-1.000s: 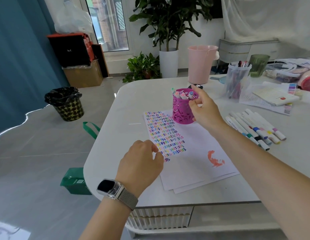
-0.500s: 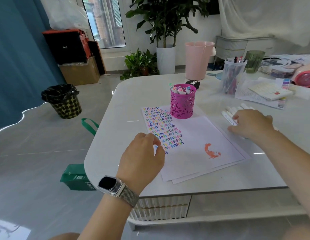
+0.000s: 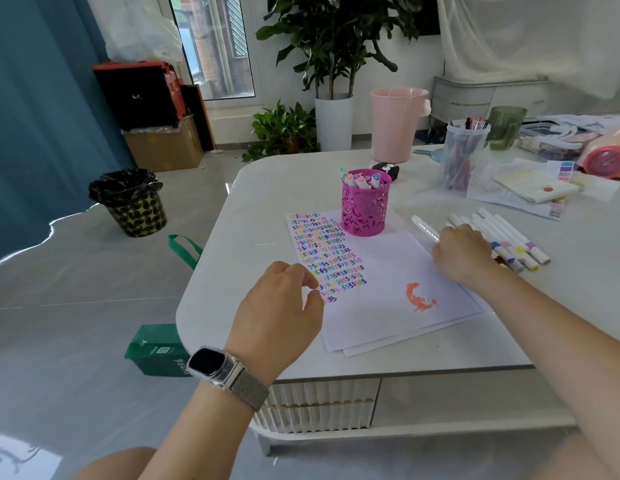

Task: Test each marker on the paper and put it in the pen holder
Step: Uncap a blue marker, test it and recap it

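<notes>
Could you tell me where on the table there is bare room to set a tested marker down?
Bare top lies left of the paper up to the table edge, and behind the pen holder toward the pink bin. The right is crowded: loose markers, papers, a clear tub.

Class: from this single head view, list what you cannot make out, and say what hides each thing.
- Marker: cap colour, hidden by the right hand.
- Right hand's grip: fingers face away.
- Markers in the pen holder: bodies hidden by its wall.
- Paper marks: too small to read.
</notes>
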Demonstrator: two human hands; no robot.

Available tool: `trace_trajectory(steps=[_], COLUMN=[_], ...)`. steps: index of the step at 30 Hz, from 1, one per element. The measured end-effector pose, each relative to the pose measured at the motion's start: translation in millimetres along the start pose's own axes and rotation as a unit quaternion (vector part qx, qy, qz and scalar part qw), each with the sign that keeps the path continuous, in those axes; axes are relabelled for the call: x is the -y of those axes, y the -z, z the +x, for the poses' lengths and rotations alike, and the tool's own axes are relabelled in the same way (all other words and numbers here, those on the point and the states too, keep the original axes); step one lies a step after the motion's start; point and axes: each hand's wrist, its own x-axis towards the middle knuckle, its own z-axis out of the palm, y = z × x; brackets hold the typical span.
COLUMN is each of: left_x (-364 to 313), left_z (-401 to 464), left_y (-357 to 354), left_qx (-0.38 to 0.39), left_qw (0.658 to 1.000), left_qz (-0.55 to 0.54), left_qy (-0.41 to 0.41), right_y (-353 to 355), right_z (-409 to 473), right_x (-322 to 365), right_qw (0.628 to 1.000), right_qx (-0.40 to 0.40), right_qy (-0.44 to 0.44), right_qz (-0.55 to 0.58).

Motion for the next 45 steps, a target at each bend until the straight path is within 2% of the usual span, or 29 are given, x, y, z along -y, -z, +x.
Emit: trace_trajectory(steps=[4,8,10,15,22,24,26,29,31,33,40,42,45], left_x=[-1,-8,-12,-21,-27,-28,-32,-38,-39,-40,-49,-52,-58], left_z=[-3,0,2,1,-9,-11,-12,-12,-11,-11,-9,-8,-6], left_y=[-4,-12,-16,-17,-10,-11,-13,-14,-15,-16,-17,-15,-13], left_qx=[0.025,0.038,0.046,0.133,0.13,0.12,0.109,0.099,0.107,0.119,0.157,0.166,0.179], left_qw=[1.0,0.998,0.997,0.986,0.984,0.986,0.988,0.986,0.984,0.98,0.977,0.977,0.974], left_qz=[0.006,-0.03,-0.064,-0.095,-0.087,-0.058,-0.007,0.045,0.063,0.074,0.035,0.008,-0.027], left_qy=[-0.012,-0.025,-0.027,-0.029,-0.082,-0.099,-0.113,-0.127,-0.131,-0.142,-0.142,-0.136,-0.134], right_y=[17,31,34,39,40,42,46,48,49,49,55,57,60], right_z=[-15,-42,-55,-87,-105,-103,-99,-95,-96,-96,-92,-90,-88], right_x=[9,25,35,56,72,75,76,77,78,77,74,72,70], right_qw=[0.974,0.899,0.869,0.777,0.702,0.636,0.539,0.417,0.362,0.355,0.377,0.37,0.339], right_qx=[0.015,0.088,0.122,0.192,0.22,0.227,0.238,0.255,0.275,0.279,0.281,0.288,0.299], right_qy=[0.024,0.033,0.027,0.004,-0.011,-0.033,-0.057,-0.094,-0.109,-0.11,-0.108,-0.105,-0.091], right_qz=[0.226,0.427,0.478,0.599,0.677,0.737,0.806,0.867,0.884,0.886,0.876,0.877,0.887])
